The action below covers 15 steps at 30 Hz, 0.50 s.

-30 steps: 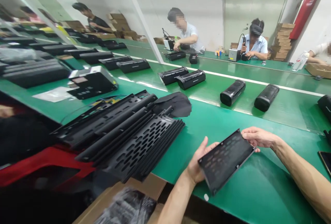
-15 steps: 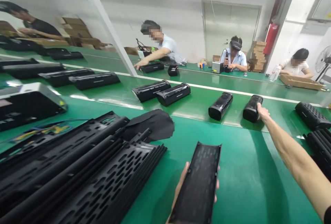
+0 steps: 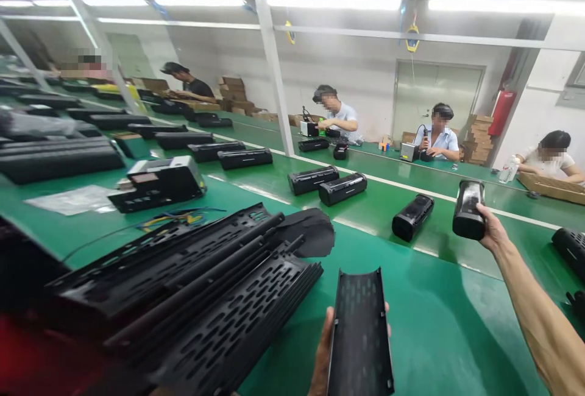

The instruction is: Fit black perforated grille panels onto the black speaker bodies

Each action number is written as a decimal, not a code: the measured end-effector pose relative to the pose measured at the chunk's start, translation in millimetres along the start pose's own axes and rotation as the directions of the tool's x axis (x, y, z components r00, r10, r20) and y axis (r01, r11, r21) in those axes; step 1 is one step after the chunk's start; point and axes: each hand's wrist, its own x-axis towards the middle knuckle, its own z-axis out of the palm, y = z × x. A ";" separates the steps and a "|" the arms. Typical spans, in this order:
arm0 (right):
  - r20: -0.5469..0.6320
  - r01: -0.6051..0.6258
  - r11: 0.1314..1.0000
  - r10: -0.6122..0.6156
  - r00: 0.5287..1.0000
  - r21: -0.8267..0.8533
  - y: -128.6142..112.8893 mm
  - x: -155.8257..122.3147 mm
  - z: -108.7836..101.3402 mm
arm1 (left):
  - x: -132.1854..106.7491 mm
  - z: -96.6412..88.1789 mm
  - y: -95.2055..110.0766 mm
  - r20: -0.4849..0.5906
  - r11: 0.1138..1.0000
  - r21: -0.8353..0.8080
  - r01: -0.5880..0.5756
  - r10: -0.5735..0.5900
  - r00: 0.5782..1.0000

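Note:
My left hand (image 3: 325, 341) is closed around a black slotted grille cover (image 3: 361, 335), its hollow inner side facing up. The thumb shows along one side and fingertips along the other. Out over the green line, my right hand (image 3: 494, 230) grips a black oblong housing (image 3: 467, 210) by its right side, tilted and raised off the surface. Another such housing (image 3: 412, 218) lies just to its left. Several more slotted covers (image 3: 237, 298) are stacked left of my left hand, with a thin black sheet (image 3: 311, 231) at their far end.
Housings (image 3: 342, 189) lie along the green line (image 3: 256, 186). A boxy device (image 3: 167, 180) and coloured wires (image 3: 176, 219) are at left. A white post (image 3: 274, 67) rises beyond the line. Several co-workers sit across it. More black parts (image 3: 569, 247) lie at the right edge.
My right hand has lifted the housing off the line. My left hand still holds the cover. The view has tilted up and turned left; a co-worker's outstretched arm has drawn back.

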 end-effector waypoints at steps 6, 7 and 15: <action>0.304 -0.144 0.944 0.050 0.951 0.296 -21.2 -58.7 -1.3 | 9.9 -0.6 3.5 0.204 0.997 0.002 -0.083 0.081 0.976; 0.294 -0.159 0.944 0.070 0.953 0.289 -20.4 -69.3 1.8 | 10.3 0.0 1.8 0.225 0.996 0.016 -0.091 0.086 0.971; 0.452 -0.139 0.856 0.393 0.801 -0.498 -37.1 -131.8 30.9 | 17.2 -2.9 -29.9 -0.004 0.899 0.306 -0.312 0.329 0.944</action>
